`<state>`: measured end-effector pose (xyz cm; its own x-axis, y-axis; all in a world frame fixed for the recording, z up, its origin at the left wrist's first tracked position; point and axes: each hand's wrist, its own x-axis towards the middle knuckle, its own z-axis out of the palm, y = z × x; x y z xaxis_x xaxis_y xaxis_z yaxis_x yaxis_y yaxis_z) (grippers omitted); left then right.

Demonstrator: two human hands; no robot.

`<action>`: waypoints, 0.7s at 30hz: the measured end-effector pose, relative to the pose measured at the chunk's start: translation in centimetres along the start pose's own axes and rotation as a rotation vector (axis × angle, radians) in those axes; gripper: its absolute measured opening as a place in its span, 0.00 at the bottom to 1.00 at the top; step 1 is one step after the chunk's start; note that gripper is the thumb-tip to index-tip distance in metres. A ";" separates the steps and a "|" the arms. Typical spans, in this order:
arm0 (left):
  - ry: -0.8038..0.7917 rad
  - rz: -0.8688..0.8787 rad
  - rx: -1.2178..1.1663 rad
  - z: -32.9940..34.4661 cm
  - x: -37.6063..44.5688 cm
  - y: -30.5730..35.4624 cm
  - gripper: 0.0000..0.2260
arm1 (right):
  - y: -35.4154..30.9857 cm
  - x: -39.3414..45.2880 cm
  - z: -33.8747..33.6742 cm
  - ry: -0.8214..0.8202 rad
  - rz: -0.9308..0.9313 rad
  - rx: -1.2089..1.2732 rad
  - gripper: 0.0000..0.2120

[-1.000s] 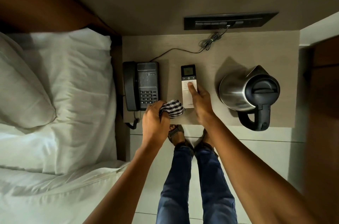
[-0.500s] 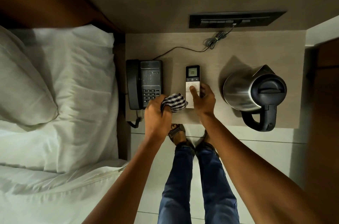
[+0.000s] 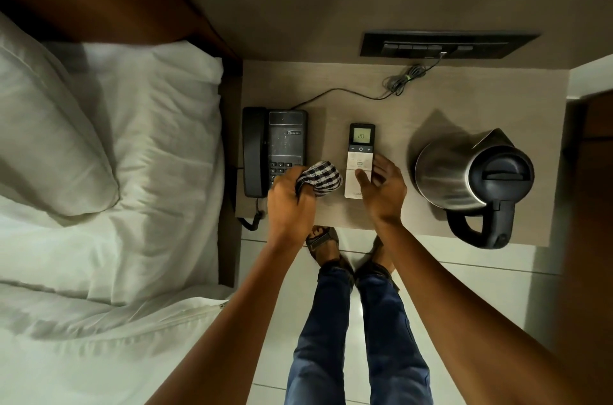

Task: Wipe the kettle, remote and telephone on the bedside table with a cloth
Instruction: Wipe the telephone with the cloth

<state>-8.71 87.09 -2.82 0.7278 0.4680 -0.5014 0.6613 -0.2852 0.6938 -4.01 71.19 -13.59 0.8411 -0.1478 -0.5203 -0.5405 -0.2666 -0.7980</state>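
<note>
presently, item 1: remote (image 3: 361,159), white body w/ dark top, lit display reading 20, lying flat mid bedside table (image 3: 391,96), long axis running front to back. right hand (image 3: 381,192) over its lower right part, fingers loosely spread, thumb tip on the white face; not gripping it.

item 2: checked cloth (image 3: 320,179), black/white, bunched, just left of remote, small gap between. left hand (image 3: 290,202) fisted round it, fingers curled tight, bunch sticking out toward remote. hand + cloth overlap the keypad corner of item 3; contact w/ the keys can't be told.

item 3: telephone (image 3: 273,150), dark corded desk set, handset in cradle on its left side, at table's left edge. coiled cord (image 3: 252,220) hangs off front edge; thin line cord (image 3: 348,93) runs back to a bundled loop below wall switch panel (image 3: 444,45).

item 4: kettle (image 3: 464,172), steel body, black lid + handle, upright at table's right, well apart from remote; handle points to front edge.

surrounds: bed w/ white pillow (image 3: 49,126) and sheets left of table; jeans (image 3: 358,338) and sandalled feet on pale tiled floor below.
</note>
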 end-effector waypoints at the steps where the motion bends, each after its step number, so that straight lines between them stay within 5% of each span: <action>1: 0.009 -0.009 -0.014 -0.2 0.3 -0.1 0.13 | -0.3 -0.1 -0.1 -0.002 -0.001 0.003 0.27; 8: 0.129 -0.082 -0.117 -2.9 3.3 -1.0 0.15 | -3.8 -2.0 2.0 -0.127 -0.123 -0.055 0.24; 13: 0.267 0.202 0.287 -3.2 8.2 0.4 0.21 | -6.4 -1.1 6.4 -0.415 0.043 0.016 0.27; 21: -0.003 0.283 0.615 -0.5 9.2 -2.7 0.26 | -6.4 0.9 10.2 -0.381 0.019 -0.140 0.18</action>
<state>-3.85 92.56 -9.08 0.8882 0.3030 -0.3453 0.4272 -0.8212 0.3784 0.04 82.48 -12.02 0.7486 0.2028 -0.6313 -0.5261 -0.3978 -0.7516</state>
